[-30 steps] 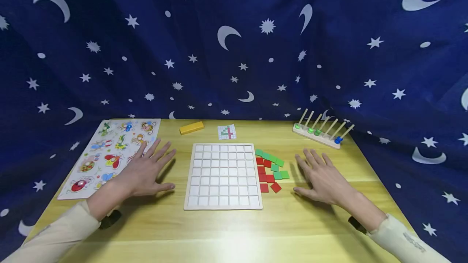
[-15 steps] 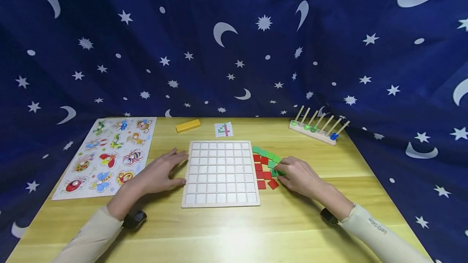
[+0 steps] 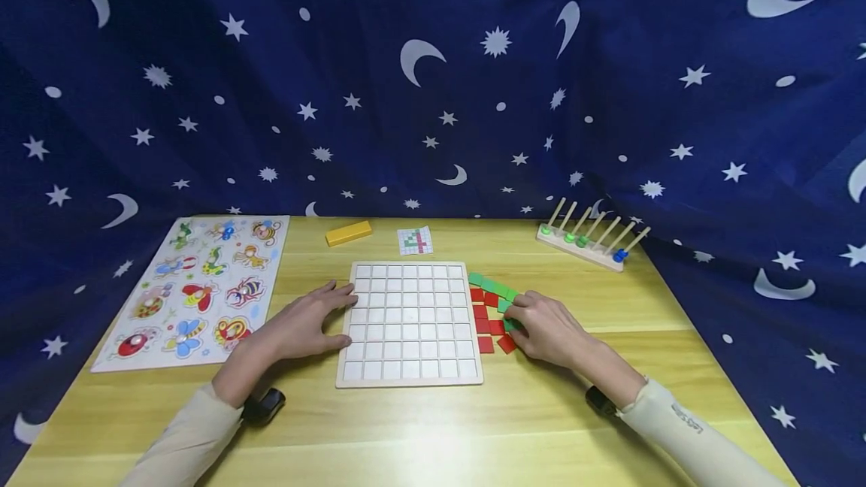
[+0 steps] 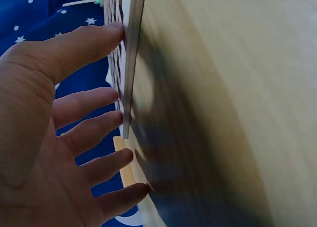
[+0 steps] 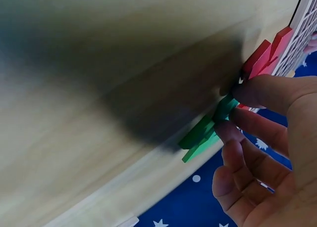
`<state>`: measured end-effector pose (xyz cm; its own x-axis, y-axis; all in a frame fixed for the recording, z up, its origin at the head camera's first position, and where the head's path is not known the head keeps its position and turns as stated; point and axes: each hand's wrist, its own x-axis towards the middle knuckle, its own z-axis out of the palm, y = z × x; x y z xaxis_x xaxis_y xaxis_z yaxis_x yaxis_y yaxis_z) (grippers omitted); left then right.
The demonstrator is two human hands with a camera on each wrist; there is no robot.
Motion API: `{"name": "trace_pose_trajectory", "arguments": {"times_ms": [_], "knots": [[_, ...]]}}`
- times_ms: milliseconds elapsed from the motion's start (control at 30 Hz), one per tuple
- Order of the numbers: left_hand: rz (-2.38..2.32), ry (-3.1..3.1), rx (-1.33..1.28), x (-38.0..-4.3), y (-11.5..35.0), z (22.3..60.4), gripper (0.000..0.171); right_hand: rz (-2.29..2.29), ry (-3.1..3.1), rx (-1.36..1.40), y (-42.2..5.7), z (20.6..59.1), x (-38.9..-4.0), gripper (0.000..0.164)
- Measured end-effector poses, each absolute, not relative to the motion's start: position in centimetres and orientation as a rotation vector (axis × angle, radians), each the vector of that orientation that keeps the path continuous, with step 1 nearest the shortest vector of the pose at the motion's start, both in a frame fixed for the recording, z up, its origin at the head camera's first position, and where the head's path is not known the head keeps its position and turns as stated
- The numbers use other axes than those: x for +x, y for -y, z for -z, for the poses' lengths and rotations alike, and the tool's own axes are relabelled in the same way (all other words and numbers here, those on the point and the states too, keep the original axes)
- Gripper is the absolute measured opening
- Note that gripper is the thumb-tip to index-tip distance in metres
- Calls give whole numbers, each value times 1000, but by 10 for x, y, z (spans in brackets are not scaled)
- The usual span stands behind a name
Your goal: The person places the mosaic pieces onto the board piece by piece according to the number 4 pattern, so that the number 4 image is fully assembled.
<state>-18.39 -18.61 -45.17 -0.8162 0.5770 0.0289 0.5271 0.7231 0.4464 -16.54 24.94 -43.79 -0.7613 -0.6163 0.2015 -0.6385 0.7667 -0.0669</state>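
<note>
A white grid board (image 3: 410,376) with square cells lies in the middle of the table. My left hand (image 3: 304,328) rests at its left edge; in the left wrist view its thumb and fingertips touch the board's rim (image 4: 132,49), fingers loosely extended. To the right of the board lie several red tiles (image 3: 485,345) and green tiles (image 3: 490,285). Over the right side of this group, my right hand (image 3: 551,329) pinches a green tile (image 5: 226,107) between thumb and fingers. More green tiles (image 5: 198,131) lie beside it in the right wrist view, partly below the fingers.
A small pattern card (image 3: 415,240) with green and red squares lies behind the board, with a yellow block (image 3: 348,233) to its left. An insect puzzle board (image 3: 196,295) lies at the left. A wooden peg stand (image 3: 582,249) with beads stands at the back right.
My left hand has moved right from beside the insect puzzle to the grid board's left edge. The right hand has moved left from bare table to the tiles, fingers closing on a green tile.
</note>
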Motion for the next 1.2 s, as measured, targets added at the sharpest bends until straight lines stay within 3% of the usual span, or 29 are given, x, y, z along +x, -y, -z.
{"name": "trace_pose_trajectory", "arguments": {"times_ms": [633, 1200], "knots": [[-753, -2757, 842, -190, 192, 451, 74, -260, 2831, 951, -248, 437, -175, 25], [-886, -2658, 809, -191, 197, 456, 73, -428, 2802, 996, -214, 430, -206, 21]]}}
